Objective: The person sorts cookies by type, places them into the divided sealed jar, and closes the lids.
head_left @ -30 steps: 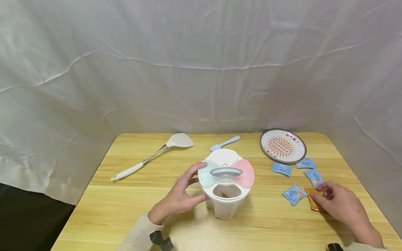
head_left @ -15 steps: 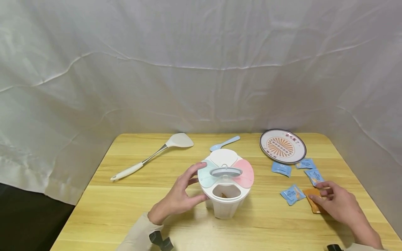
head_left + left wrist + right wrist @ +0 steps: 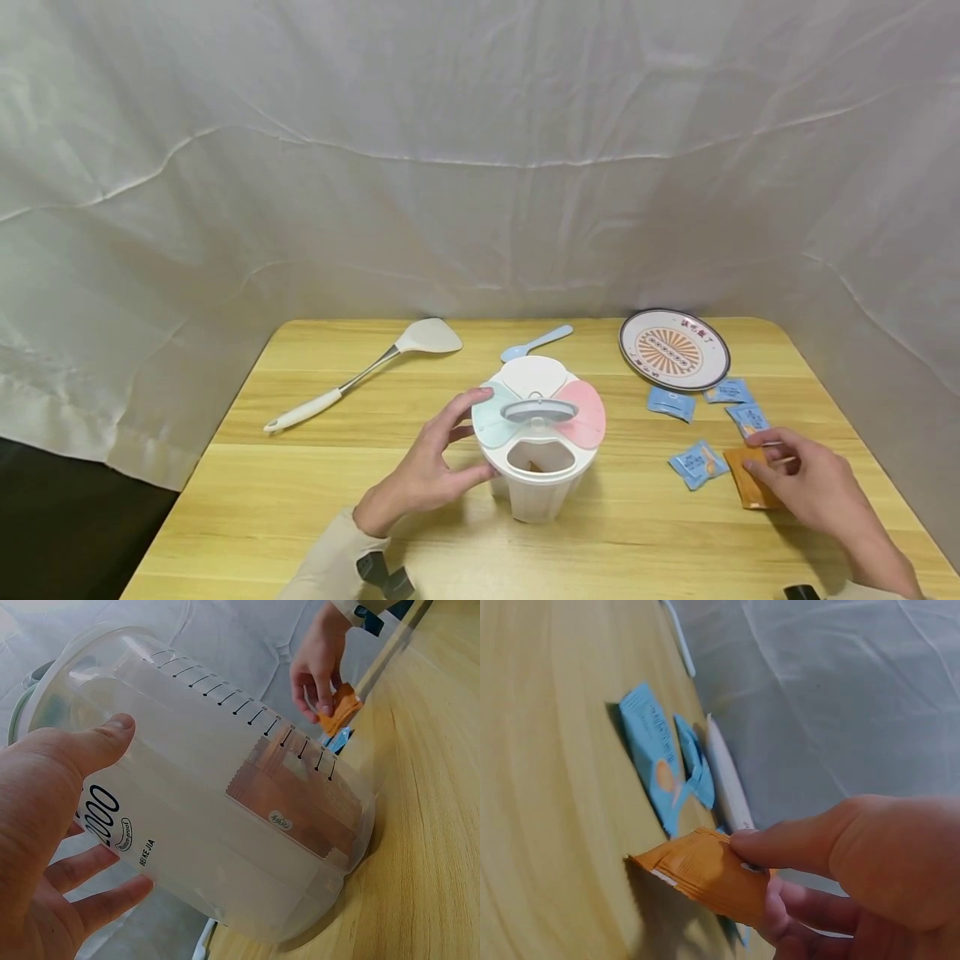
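My left hand (image 3: pixel 427 471) holds the upper side of a clear plastic storage canister (image 3: pixel 217 795), thumb on the near side and a fingertip on the lid. The canister's round lid (image 3: pixel 542 358) has white, mint and pink flaps; a grey flap (image 3: pixel 540 410) stands raised over an uncovered opening. Through the wall an orange-brown packet (image 3: pixel 281 802) shows inside, near the bottom. At the right, my right hand (image 3: pixel 817 483) pinches another orange packet (image 3: pixel 712 874) between thumb and fingers, its far corner tilted down toward the table. Beside it lies a blue packet (image 3: pixel 698 465).
More blue packets (image 3: pixel 671 403) lie near a patterned plate (image 3: pixel 637 317) at the back right. Behind the canister is a pale blue spoon (image 3: pixel 536 342). A white spatula (image 3: pixel 429 336) lies at the back left. Grey cloth (image 3: pixel 480 167) hangs around the wooden table (image 3: pixel 300 500).
The right hand has drawn the orange packet up a little, and more of it shows now. The blue packet beside it slid slightly left. The left hand and canister stayed put.
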`<state>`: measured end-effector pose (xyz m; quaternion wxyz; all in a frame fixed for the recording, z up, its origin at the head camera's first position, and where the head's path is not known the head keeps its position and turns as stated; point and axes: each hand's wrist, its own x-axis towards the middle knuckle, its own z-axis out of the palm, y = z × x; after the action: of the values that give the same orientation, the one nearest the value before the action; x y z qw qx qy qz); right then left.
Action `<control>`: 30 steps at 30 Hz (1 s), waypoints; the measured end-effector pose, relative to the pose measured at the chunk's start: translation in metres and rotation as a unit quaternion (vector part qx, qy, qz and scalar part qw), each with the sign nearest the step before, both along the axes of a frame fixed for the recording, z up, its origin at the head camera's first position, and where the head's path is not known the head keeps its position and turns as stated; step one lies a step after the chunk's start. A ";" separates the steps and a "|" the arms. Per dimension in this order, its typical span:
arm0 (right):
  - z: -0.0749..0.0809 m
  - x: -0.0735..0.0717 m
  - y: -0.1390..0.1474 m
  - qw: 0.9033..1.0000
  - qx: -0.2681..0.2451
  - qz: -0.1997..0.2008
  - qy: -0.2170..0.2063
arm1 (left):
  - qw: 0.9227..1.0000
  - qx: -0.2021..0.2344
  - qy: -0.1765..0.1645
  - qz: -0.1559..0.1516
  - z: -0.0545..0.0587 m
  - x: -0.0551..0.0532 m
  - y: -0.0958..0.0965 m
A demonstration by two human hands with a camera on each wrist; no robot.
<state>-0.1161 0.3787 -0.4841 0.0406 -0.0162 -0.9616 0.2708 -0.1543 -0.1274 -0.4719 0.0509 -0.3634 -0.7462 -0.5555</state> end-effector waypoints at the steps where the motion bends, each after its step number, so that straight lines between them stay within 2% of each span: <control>1: 0.001 0.000 -0.001 1.000 -0.002 -0.002 0.008 | 1.000 0.000 -0.001 0.000 0.000 0.000 0.000; 13: 0.021 0.000 -0.021 0.995 -0.009 -0.004 0.094 | 1.000 -0.004 -0.006 0.002 0.000 -0.001 0.000; 22: 0.046 -0.002 -0.044 0.990 -0.026 0.011 0.137 | 1.000 -0.001 -0.001 0.000 0.000 0.000 0.000; 30: 0.069 0.001 -0.067 0.982 -0.061 0.029 0.174 | 1.000 -0.003 0.003 0.002 0.000 0.000 0.000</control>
<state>-0.1147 0.3115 -0.4152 0.1986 0.0564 -0.9218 0.3282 -0.1546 -0.1272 -0.4721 0.0535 -0.3639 -0.7483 -0.5520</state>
